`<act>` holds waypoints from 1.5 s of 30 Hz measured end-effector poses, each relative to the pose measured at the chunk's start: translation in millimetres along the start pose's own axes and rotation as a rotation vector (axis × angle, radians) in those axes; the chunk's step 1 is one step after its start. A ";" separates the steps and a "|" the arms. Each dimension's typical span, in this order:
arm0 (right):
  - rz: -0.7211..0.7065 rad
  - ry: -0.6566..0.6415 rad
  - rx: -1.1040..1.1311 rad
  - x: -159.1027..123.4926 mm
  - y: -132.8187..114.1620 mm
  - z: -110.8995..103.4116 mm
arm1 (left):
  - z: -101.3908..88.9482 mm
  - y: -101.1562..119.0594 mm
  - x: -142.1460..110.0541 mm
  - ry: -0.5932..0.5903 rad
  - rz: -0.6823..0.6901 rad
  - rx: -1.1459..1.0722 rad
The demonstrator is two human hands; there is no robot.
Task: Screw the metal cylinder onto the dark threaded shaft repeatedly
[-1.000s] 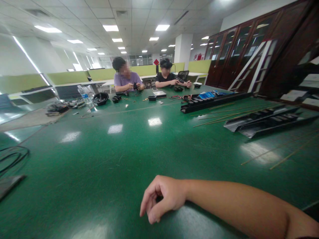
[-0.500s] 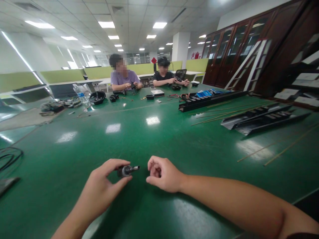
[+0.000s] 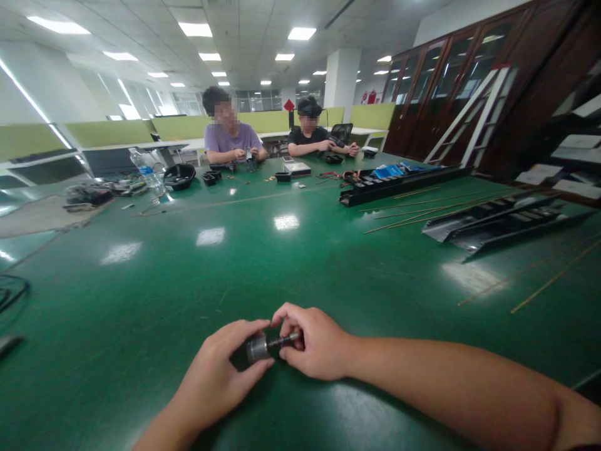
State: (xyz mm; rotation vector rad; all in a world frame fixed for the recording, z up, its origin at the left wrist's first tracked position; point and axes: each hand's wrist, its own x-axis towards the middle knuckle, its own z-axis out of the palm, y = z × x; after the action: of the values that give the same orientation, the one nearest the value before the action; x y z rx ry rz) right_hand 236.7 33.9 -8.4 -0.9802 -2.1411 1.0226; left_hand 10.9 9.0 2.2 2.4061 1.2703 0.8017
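Observation:
Between the thumb and fingers of my left hand [image 3: 230,357] is a small cylindrical metal part [image 3: 257,349], dark with a grey band. A thin ribbed shaft [image 3: 279,341] sticks out of it to the right. The fingers of my right hand [image 3: 312,341] are curled around the shaft's far end, so its tip is partly hidden. Both hands are low over the green tabletop [image 3: 211,275], close together.
Black metal channels [image 3: 498,228] and thin rods [image 3: 408,218] lie on the right. At the far side are a bottle [image 3: 146,170], a black bowl [image 3: 179,177] and two people. A ladder [image 3: 486,116] leans by the cabinets.
My hands have come together. My right hand, formerly apart from the metal part, now has its curled fingers at the shaft. The part has shifted right and down in view.

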 end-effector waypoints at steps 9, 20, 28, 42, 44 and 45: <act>-0.009 -0.007 0.024 0.6 -1.4 0.4 | 1.1 -1.5 -4.3 -0.019 -0.035 0.019; -0.008 -0.035 0.024 -0.9 -1.1 0.9 | 0.2 1.1 -4.1 -0.039 -0.050 -0.007; -0.001 -0.035 0.058 -0.4 0.3 1.3 | 0.1 7.0 -0.7 -0.006 -0.104 -0.047; 0.003 -0.053 0.109 0.3 2.0 1.5 | -2.1 11.6 1.3 -0.065 -0.120 -0.121; 0.002 -0.054 0.105 0.7 2.0 1.4 | -2.0 11.4 1.6 -0.065 -0.118 -0.120; 0.003 -0.053 0.103 0.8 2.2 1.4 | -2.0 11.4 1.7 -0.066 -0.117 -0.119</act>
State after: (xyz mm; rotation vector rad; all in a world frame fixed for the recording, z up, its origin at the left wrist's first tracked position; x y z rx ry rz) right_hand 236.0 35.0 -10.8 -0.9169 -2.1077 1.1601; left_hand 17.9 4.1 10.1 2.2241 1.2861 0.7364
